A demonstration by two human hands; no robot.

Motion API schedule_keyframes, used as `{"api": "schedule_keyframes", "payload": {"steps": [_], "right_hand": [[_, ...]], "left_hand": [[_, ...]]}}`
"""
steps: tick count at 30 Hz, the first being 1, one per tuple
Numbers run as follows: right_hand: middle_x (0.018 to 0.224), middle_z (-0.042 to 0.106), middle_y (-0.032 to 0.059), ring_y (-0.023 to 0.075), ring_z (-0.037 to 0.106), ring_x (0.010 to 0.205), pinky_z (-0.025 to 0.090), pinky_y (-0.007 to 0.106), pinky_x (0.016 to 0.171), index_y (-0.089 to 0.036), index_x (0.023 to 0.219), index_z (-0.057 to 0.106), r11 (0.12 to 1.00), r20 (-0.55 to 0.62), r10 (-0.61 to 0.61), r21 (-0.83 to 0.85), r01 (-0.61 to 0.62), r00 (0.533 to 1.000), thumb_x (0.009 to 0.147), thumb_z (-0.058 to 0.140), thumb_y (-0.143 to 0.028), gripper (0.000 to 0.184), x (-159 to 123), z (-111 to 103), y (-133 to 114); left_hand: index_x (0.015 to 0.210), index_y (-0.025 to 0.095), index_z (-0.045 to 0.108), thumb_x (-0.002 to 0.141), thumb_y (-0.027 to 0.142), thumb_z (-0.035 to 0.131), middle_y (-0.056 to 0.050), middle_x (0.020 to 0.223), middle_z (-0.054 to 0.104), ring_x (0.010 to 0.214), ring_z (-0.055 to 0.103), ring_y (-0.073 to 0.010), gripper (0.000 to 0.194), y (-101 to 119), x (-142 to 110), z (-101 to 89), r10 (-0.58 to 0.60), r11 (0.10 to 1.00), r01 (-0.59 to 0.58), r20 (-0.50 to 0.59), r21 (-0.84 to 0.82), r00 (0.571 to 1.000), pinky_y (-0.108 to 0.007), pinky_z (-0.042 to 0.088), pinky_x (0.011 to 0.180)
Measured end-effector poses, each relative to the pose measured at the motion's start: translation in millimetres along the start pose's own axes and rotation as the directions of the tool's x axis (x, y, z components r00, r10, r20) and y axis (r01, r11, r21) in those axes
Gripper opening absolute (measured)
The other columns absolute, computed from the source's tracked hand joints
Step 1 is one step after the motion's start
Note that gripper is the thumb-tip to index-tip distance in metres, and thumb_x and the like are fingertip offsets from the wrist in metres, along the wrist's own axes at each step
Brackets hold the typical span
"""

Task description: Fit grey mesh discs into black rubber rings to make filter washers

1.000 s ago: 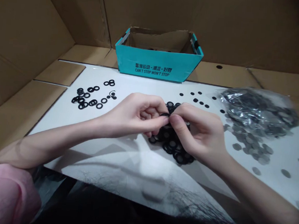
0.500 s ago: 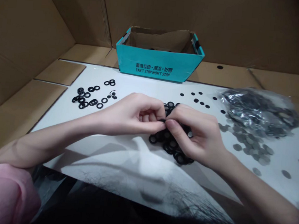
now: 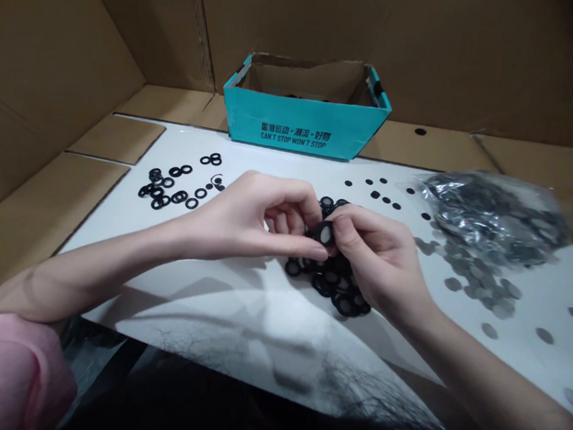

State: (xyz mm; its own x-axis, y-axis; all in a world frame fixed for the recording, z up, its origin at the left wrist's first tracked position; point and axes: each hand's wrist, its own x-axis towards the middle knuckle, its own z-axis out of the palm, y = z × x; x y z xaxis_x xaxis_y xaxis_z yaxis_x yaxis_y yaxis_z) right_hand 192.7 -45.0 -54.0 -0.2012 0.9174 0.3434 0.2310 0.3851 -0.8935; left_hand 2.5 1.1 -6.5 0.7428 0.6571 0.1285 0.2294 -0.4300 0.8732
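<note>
Between my hands, above a pile, a small black ring with a pale grey disc in its centre (image 3: 325,234) faces me, tilted. My right hand (image 3: 383,253) pinches its right edge between thumb and forefinger. My left hand (image 3: 279,218) has its fingers curled and its thumb and forefinger at the lower and left edge of the same ring. Directly beneath lies the pile of black rings with grey centres (image 3: 343,304), partly covered by my hands.
Loose black rings (image 3: 179,197) lie on the white table (image 3: 199,301) at left. At right are grey discs (image 3: 479,279), small black discs (image 3: 387,200) and a clear plastic bag of dark pieces (image 3: 497,217). A turquoise box (image 3: 299,122) stands behind, with cardboard walls (image 3: 406,45) around.
The ring between my fingers has turned its face toward me and now shows its pale centre. My fingertips have opened slightly around it, and my right hand has shifted a little.
</note>
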Motion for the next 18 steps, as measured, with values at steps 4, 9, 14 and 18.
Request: {"api": "schedule_keyframes", "payload": {"steps": [4, 9, 14, 18], "right_hand": [[0.065, 0.054, -0.0007, 0.0117, 0.05, 0.062, 0.04, 0.025, 0.057, -0.021, 0.07, 0.056, 0.967, 0.1, 0.108, 0.219, -0.127, 0.989, 0.095, 0.052, -0.041, 0.032, -2.9, 0.3, 6.1], [0.068, 0.059, 0.0004, 0.0126, 0.055, 0.064, 0.043, 0.026, 0.057, -0.023, 0.076, 0.061, 0.986, 0.153, 0.039, 0.157, -0.063, 0.987, 0.095, 0.051, -0.037, 0.026, -1.1, -0.8, 3.5], [0.069, 0.06, 0.0019, 0.0142, 0.053, 0.061, 0.042, 0.029, 0.055, -0.023, 0.081, 0.059, 0.96, 0.092, -0.197, -0.186, 0.211, 0.976, 0.093, 0.051, -0.023, 0.014, 2.2, -2.8, -2.5], [0.069, 0.061, 0.0025, 0.015, 0.055, 0.061, 0.043, 0.03, 0.054, -0.024, 0.085, 0.058, 0.89, 0.088, -0.358, -0.271, 0.368, 0.93, 0.09, 0.051, -0.015, 0.013, 3.1, -2.1, -2.7]], "left_hand": [[0.078, 0.012, 0.064, 0.083, 0.022, 0.071, 0.001, 0.066, 0.067, 0.057, 0.061, -0.0058, 0.013, 0.2, -2.6, -2.6, 0.166, 0.98, -0.162, -0.028, 0.115, 0.986, -0.013, 0.05, 0.054], [0.08, 0.013, 0.064, 0.086, 0.016, 0.062, 0.002, 0.067, 0.069, 0.057, 0.062, -0.005, 0.007, 1.3, -6.1, -7.4, 0.207, 0.962, -0.198, -0.026, 0.19, 0.978, -0.013, 0.049, 0.055], [0.076, 0.014, 0.061, 0.081, 0.009, 0.062, 0.004, 0.06, 0.064, 0.053, 0.059, -0.0055, 0.007, 0.8, -7.1, -7.4, 0.259, 0.933, -0.242, -0.03, 0.267, 0.965, -0.015, 0.048, 0.053], [0.079, 0.015, 0.06, 0.082, 0.011, 0.06, 0.002, 0.062, 0.065, 0.053, 0.059, -0.0068, 0.005, 0.3, -7.0, -4.7, 0.336, 0.898, -0.317, -0.014, 0.305, 0.942, -0.017, 0.049, 0.053]]}}
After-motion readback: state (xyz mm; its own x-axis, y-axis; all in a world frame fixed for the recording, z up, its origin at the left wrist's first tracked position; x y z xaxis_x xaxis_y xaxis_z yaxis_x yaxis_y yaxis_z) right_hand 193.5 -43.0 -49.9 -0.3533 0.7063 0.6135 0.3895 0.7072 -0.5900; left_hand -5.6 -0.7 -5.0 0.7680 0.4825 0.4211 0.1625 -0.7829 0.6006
